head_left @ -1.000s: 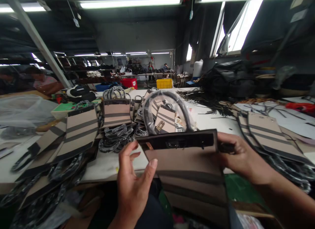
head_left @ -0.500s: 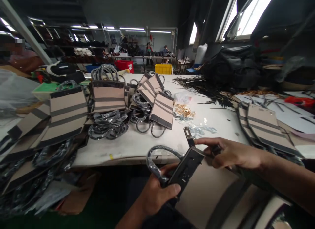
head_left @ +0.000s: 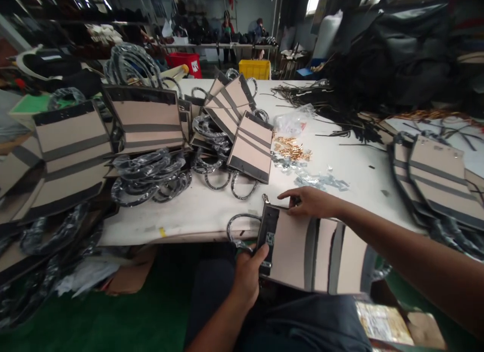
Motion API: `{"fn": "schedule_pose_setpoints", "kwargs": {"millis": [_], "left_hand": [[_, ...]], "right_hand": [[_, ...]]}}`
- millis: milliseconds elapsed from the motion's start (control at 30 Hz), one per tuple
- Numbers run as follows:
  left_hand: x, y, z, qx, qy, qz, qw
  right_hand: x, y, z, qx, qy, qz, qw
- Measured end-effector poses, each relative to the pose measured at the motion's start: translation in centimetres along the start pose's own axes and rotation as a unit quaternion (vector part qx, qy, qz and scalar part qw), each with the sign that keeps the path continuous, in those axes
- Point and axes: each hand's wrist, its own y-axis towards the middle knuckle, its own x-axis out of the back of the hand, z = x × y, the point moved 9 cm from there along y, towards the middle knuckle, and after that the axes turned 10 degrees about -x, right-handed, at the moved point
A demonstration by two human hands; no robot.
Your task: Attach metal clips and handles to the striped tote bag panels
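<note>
My left hand [head_left: 247, 276] is closed on the dark edge of a handbag body [head_left: 293, 251], thumb on top. The body has beige panels with grey bands and rests above my lap, against the table edge. A handle loop [head_left: 231, 222] in clear plastic wrap sticks out left of it. At its upper corner a small tab with a metal fitting [head_left: 265, 198] stands out. A small metal plate [head_left: 269, 239] shows on the dark strip. My right hand [head_left: 312, 201] is over the body's far edge, index finger stretched out, other fingers loosely bent; nothing shows in it.
Gold-coloured metal parts [head_left: 291, 148] and silver plates [head_left: 321, 179] lie on the white table [head_left: 204, 218]. Similar bag bodies [head_left: 251, 145] are heaped left and behind; more [head_left: 434, 165] lie right. Dark straps [head_left: 340, 115] spread at the back. A carton [head_left: 425, 329] sits low right.
The handbag body has turned flatter and lower. My right hand has come away from the tab and moved slightly left and up; my left hand keeps its grip. The view has tilted down.
</note>
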Motion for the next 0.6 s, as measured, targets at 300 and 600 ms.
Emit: {"fn": "schedule_pose_setpoints", "kwargs": {"millis": [300,600], "left_hand": [[-1.4,-0.9,1.7,0.067,-0.049,-0.088,0.993],[-2.2,-0.6,0.9,0.072,-0.075,-0.107,0.989]], "right_hand": [[1.7,-8.8,2.3,0.082,0.38,-0.287,0.875],[-4.1,-5.5,0.8,0.16,0.643,-0.282,0.694]]}}
